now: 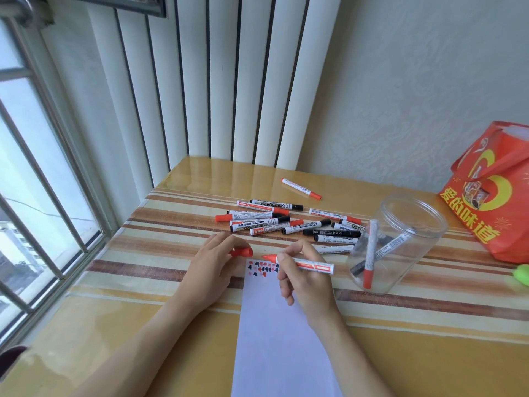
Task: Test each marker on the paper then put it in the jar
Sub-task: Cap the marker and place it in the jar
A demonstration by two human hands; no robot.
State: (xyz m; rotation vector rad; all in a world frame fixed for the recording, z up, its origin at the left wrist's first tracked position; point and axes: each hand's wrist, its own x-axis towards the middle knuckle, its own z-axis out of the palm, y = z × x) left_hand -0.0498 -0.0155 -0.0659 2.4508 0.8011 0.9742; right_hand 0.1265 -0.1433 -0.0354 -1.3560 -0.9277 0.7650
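Red and black test marks already crowded the top edge of the paper (274, 325), just beneath the fingers of the right hand (306, 282), which pinched an uncapped red marker (300, 263) with its tip pointing toward the left hand (213, 267). That hand's fingers curled around the red cap (242, 251). Beyond the right fingers, the clear jar (398, 245) held only a few markers, while a pile of markers (289, 223) lay past both hands, one stray further off. Judging from that, most of the testing remained, and this marker was not yet in the jar.
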